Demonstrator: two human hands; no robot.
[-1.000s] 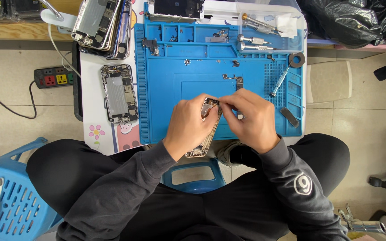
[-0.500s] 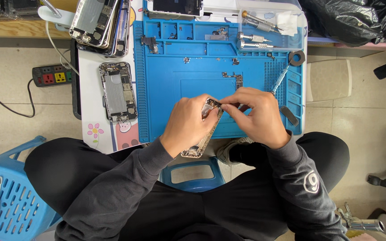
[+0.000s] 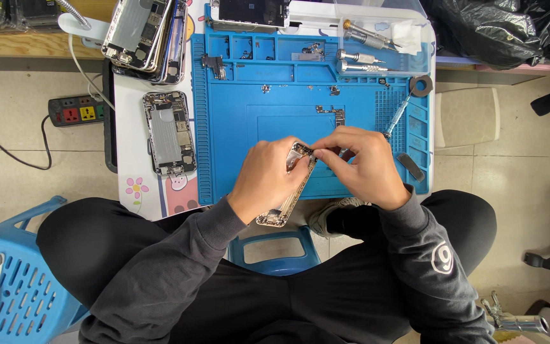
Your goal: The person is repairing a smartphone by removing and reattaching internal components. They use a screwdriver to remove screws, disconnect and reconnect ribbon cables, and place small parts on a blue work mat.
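Centre frame, over the blue repair mat (image 3: 268,127), the left hand (image 3: 265,181) clamps an opened phone chassis (image 3: 288,194) on edge, steadying it while the right hand (image 3: 364,165) pinches a small tool at its top end.

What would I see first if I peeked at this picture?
Two hands meet in the middle: the left hand holds an opened phone body on edge, and the right hand pinches at its top end. Under them lies a big bright blue work mat. Left of the mat, another opened phone lies flat.
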